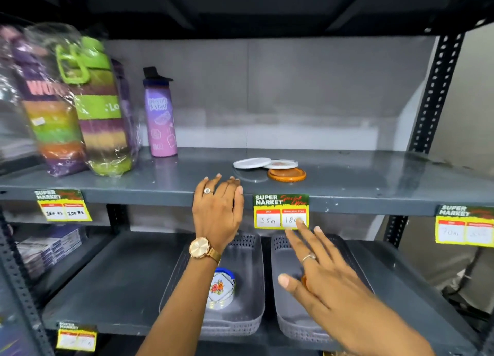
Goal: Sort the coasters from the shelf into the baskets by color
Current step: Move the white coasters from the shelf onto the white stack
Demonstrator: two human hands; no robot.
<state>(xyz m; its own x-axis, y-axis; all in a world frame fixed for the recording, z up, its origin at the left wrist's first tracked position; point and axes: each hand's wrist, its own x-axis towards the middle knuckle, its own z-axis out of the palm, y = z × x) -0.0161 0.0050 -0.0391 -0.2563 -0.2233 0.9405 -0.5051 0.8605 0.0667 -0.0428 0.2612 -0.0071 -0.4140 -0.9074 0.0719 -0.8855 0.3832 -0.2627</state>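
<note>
On the upper shelf lie a white round coaster, a second white one partly under it, and an orange coaster in front. My left hand rests open on the shelf's front edge, just left of the coasters. My right hand hovers open over the right grey basket, hiding most of an orange coaster inside. The left grey basket holds white coasters with a flower print and a blue one.
Wrapped striped bottles and a purple water bottle stand at the upper shelf's left. Yellow price tags hang on the shelf edges. Black perforated uprights frame the rack. Boxes lie at the lower shelf's left.
</note>
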